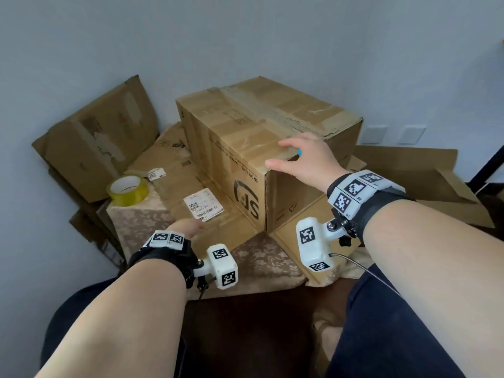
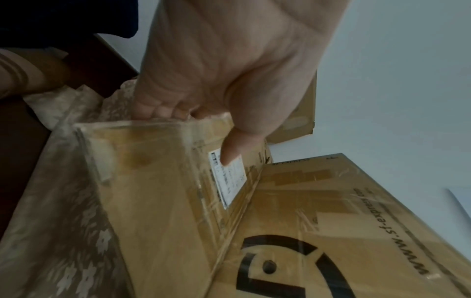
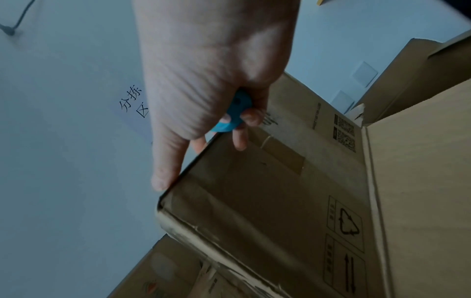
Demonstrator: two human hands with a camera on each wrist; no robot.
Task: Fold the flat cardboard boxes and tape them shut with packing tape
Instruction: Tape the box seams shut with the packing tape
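A brown folded box with tape along its top stands on the table. My right hand rests on its near top corner, thumb and forefinger spread along the edge, while the other fingers curl round a small blue tool. A flat cardboard sheet with a white label lies in front of the box on the left. My left hand grips its near edge: fingers curled under, thumb on the label. A yellowish tape roll sits at the left.
Flattened boxes lean against the wall at the left. More opened cardboard lies at the right. A patterned cloth covers the table, and my knees in dark trousers are just below its near edge.
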